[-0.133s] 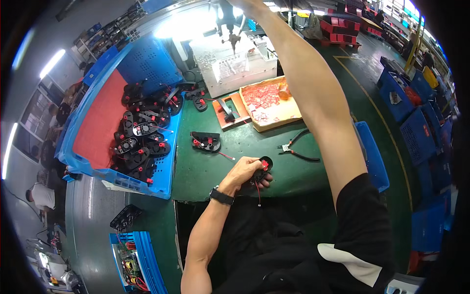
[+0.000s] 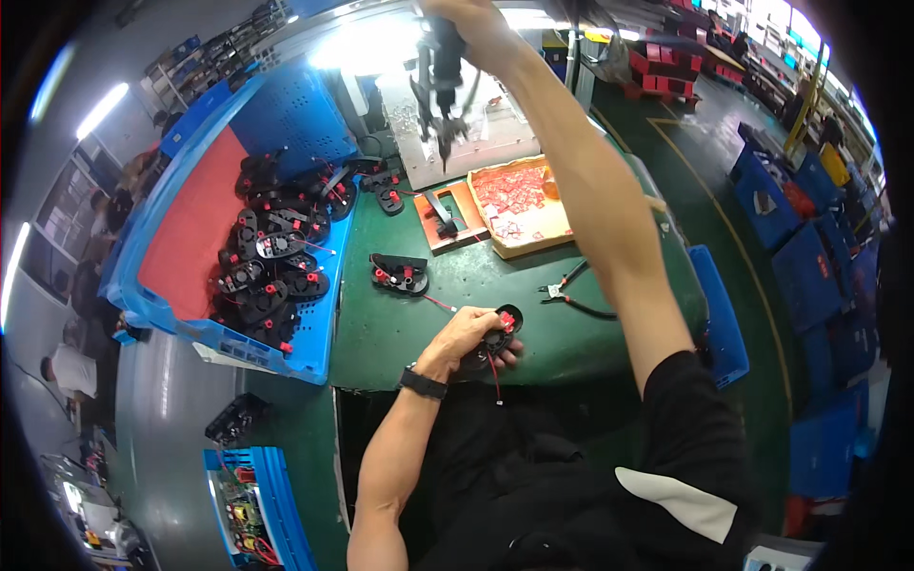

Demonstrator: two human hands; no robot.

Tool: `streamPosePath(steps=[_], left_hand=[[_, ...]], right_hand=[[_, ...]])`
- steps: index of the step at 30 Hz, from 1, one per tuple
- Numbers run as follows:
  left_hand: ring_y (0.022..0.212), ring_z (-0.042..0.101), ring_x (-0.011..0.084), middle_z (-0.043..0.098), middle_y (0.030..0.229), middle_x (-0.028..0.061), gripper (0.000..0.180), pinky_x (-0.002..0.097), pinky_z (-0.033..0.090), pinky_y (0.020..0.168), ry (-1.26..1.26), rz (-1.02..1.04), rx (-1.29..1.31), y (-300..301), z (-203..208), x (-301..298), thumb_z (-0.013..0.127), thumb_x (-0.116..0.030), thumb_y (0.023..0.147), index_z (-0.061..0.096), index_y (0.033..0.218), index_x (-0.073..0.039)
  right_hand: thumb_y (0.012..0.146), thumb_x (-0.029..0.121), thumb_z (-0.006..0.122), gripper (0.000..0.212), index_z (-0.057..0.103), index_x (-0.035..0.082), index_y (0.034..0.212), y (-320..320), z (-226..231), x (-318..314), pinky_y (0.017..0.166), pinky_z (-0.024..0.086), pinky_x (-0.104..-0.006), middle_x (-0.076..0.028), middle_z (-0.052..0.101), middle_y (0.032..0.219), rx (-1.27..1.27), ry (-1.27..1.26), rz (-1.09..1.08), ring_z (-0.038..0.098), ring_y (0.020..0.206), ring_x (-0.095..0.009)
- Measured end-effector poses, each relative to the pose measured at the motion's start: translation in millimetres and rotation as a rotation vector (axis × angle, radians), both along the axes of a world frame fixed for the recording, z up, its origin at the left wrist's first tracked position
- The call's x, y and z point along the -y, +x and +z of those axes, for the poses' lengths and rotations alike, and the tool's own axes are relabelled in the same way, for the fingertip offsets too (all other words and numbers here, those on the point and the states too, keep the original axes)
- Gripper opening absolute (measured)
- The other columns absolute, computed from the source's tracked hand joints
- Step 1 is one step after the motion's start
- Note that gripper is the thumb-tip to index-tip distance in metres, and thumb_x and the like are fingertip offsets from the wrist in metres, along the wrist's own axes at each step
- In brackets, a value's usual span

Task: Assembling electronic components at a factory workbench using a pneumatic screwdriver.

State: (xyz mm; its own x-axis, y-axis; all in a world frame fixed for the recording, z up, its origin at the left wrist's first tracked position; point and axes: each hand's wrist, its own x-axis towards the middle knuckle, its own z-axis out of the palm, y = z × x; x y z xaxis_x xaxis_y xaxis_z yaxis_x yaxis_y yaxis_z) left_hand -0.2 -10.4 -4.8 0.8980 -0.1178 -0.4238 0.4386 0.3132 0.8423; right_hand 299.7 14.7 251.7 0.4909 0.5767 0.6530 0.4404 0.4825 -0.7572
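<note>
My left hand (image 2: 468,335) is closed around a black plastic housing (image 2: 495,344) near the table's front edge. A red part (image 2: 508,322) sits in its top, beside my thumb, and a thin red lead with a small white plug hangs from it. At the top of the view, my right hand (image 2: 468,27) grips a black hanging tool (image 2: 444,81), which looks like an electric screwdriver, pointing down. The fingers of that hand show only in part. On the green table, another black housing (image 2: 400,276) with red parts lies left of the held one.
A blue crate (image 2: 324,314) full of black housings stands left. Behind are an orange fixture (image 2: 438,238), a yellow tray (image 2: 533,246) of small red pieces and a pale metal box (image 2: 419,143). Pliers (image 2: 571,297) lie right, partly behind my right forearm.
My right hand has brought the hanging tool lower and nearer over the metal box. The left hand still holds the housing, with little change.
</note>
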Motion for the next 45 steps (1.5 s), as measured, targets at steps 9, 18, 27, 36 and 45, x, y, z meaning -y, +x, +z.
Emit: streamPosePath(steps=[9, 18, 27, 36, 45], left_hand=[[0.069, 0.073, 0.0282, 0.072, 0.095, 0.0270, 0.029, 0.0325, 0.060, 0.055, -0.059, 0.047, -0.004, -11.4, 2.9, -30.8, 0.047, -0.013, 0.095, 0.058, 0.109, 0.009], [0.064, 0.072, 0.0224, 0.074, 0.093, 0.0222, 0.024, 0.0309, 0.059, 0.053, 0.006, 0.005, 0.038, -6.0, 2.7, -23.1, 0.050, -0.013, 0.097, 0.062, 0.099, 0.007], [0.063, 0.071, 0.0241, 0.073, 0.091, 0.0234, 0.025, 0.0317, 0.059, 0.053, -0.006, 0.023, 0.026, -4.8, 1.3, -20.5, 0.053, -0.013, 0.095, 0.063, 0.102, 0.010], [0.061, 0.070, 0.0236, 0.073, 0.090, 0.0234, 0.031, 0.0315, 0.059, 0.053, -0.057, 0.041, 0.019, -7.7, 4.5, -22.5, 0.057, -0.014, 0.092, 0.061, 0.112, 0.010], [0.060, 0.070, 0.0232, 0.073, 0.089, 0.0236, 0.033, 0.0312, 0.060, 0.052, -0.071, 0.046, 0.041, -6.9, 1.3, -21.2, 0.058, -0.014, 0.091, 0.061, 0.113, 0.010]], right_hand=[[0.089, 0.012, 0.071, 0.019, 0.062, -0.001, 0.099, -184.6, -25.4, 114.6, 0.055, 0.046, -0.0270, -0.003, 0.061, 0.074, -0.280, 0.132, -0.188, 0.058, 0.060, -0.011], [0.083, 0.013, 0.078, 0.024, 0.062, -0.001, 0.096, -195.0, -101.7, 140.5, 0.057, 0.044, -0.0240, 0.001, 0.059, 0.071, -0.040, 0.178, -0.322, 0.055, 0.064, -0.006], [0.089, 0.007, 0.073, 0.019, 0.063, -0.004, 0.100, -199.3, -116.7, 143.3, 0.061, 0.048, -0.0225, -0.001, 0.065, 0.076, 0.068, 0.113, -0.315, 0.060, 0.069, -0.005], [0.088, 0.012, 0.076, 0.020, 0.063, -0.002, 0.095, -202.4, -115.0, 139.7, 0.054, 0.043, -0.0223, 0.003, 0.059, 0.069, 0.067, 0.135, -0.277, 0.053, 0.062, -0.003], [0.088, 0.012, 0.076, 0.020, 0.063, -0.002, 0.092, -203.4, -113.5, 142.2, 0.052, 0.042, -0.0233, 0.002, 0.058, 0.066, 0.049, 0.178, -0.290, 0.053, 0.060, -0.004]])
